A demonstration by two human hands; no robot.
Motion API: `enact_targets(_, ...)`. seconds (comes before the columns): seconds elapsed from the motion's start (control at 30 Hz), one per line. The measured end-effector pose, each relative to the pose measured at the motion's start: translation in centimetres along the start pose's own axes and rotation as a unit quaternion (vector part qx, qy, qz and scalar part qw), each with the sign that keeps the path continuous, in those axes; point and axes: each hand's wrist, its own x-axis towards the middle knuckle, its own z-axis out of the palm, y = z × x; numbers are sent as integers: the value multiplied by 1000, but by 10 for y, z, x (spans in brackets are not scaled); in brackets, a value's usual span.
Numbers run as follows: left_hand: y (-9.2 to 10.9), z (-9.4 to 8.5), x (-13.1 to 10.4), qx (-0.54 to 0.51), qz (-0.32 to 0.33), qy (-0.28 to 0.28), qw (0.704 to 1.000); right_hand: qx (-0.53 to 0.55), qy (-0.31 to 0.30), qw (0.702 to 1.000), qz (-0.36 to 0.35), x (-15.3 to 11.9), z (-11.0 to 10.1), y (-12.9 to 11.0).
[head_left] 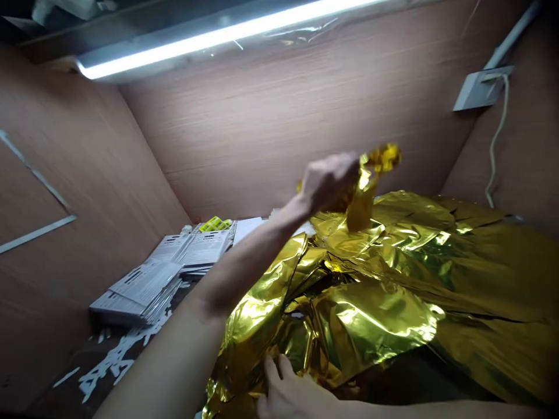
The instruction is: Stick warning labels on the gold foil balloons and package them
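My left hand (329, 179), raised over the pile and blurred by motion, is closed around a crumpled piece of shiny gold foil (362, 198). Part of that piece sticks out past the fist, and some hangs down toward the heap. Low in the view, my right hand (290, 390) has its fingers bent against the near edge of the gold foil pile (375, 317), gripping a fold there; the fingertips are partly hidden. The pile consists of flat, creased, overlapping foil pieces, some with rounded edges, and spreads to the right.
Stacks of white printed cards (144, 285) with hanging slots stand on the left, with a yellow item (215, 224) on the far stack. White paper scraps (116, 361) litter the dark surface. Wooden panels (244, 134) enclose the space. A tube light (227, 38) and wall socket (483, 87) hang above.
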Motion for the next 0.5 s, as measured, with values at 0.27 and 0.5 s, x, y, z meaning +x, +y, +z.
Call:
enact_targets(0.27, -5, 66, -58, 56, -14, -199, 978, -5, -55, 993, 100, -5, -16, -14)
enact_targets(0.5, 19, 42, 62, 81, -58, 67, 993, 9, -45, 996, 81, -12, -34, -12)
